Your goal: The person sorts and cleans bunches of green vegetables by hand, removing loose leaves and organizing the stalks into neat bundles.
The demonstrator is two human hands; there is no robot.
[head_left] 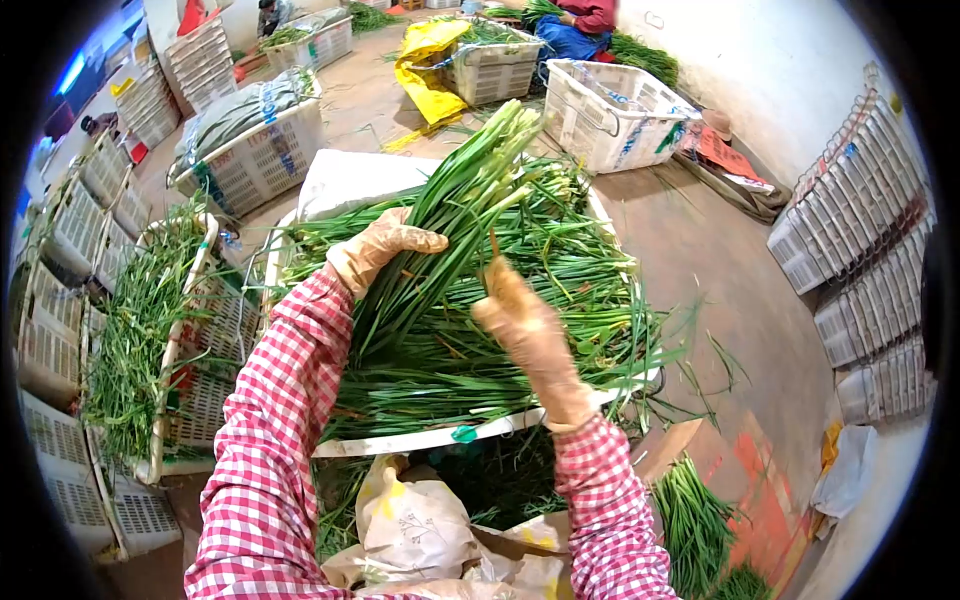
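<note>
- Concrete-looking floor (730, 300) runs around the work area to a pale wall (740, 50); stacked crates (850, 200) stand on the right, and another person (592, 14) sits at the far side.
- Near the middle, a large crate (400, 446) holds a heap of long green stalks (590, 320), with a white board (365, 175) at its far left corner.
- The left hand (380, 250), gloved, has a closed grip on a thick bunch (440, 215), thumb across the near side; the bunch is held above the heap, tilted, pale ends up and away, leaves trailing down.
- The right hand (525, 320), also gloved, is beside the bunch and blurred; I cannot tell how far open its grip is, or whether it holds the thin brownish strip by its fingertips.
- By my judgement, this is work on the raised bunch, handling single pieces at its side; such a move calls for a firm left grip and a light right pinch, since loose leaves could snag or slip.
- At lower right, more stalks (690, 515) lie in a pile.
</note>
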